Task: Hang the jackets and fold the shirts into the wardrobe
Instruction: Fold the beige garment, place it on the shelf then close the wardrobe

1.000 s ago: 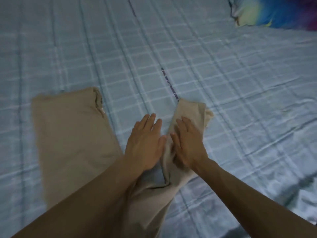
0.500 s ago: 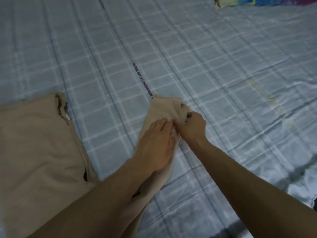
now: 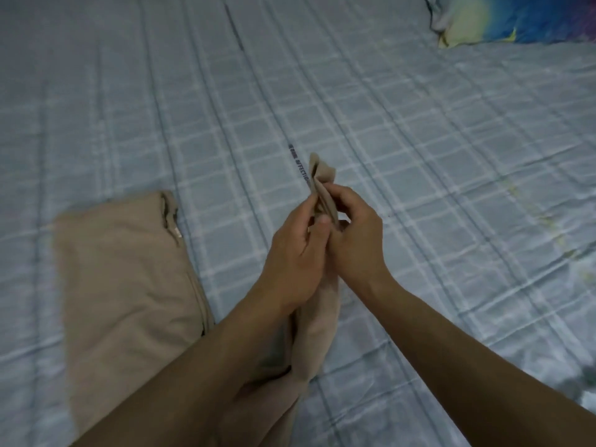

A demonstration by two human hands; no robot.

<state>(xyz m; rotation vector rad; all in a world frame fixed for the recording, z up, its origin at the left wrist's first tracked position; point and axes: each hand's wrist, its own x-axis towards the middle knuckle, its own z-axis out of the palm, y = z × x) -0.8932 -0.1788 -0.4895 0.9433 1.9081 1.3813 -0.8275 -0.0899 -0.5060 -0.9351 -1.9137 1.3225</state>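
Note:
A beige garment (image 3: 129, 269) lies flat on the bed at the left, a zipper along its right edge. One long beige part of it, a sleeve (image 3: 317, 324), runs up the middle between my arms. My left hand (image 3: 295, 250) and my right hand (image 3: 353, 240) meet at the sleeve's far end and both pinch the bunched cuff (image 3: 321, 179), lifted off the sheet. The cuff's tip sticks up above my fingers. My left forearm hides where the sleeve joins the body.
The bed is covered by a pale blue checked sheet (image 3: 419, 140) with a dark printed stripe (image 3: 298, 162) just beyond the cuff. A colourful pillow (image 3: 516, 17) lies at the far right corner.
Both hands went from pressing flat on the sleeve to gathering its end; now they pinch the bunched cuff and have raised it off the sheet.

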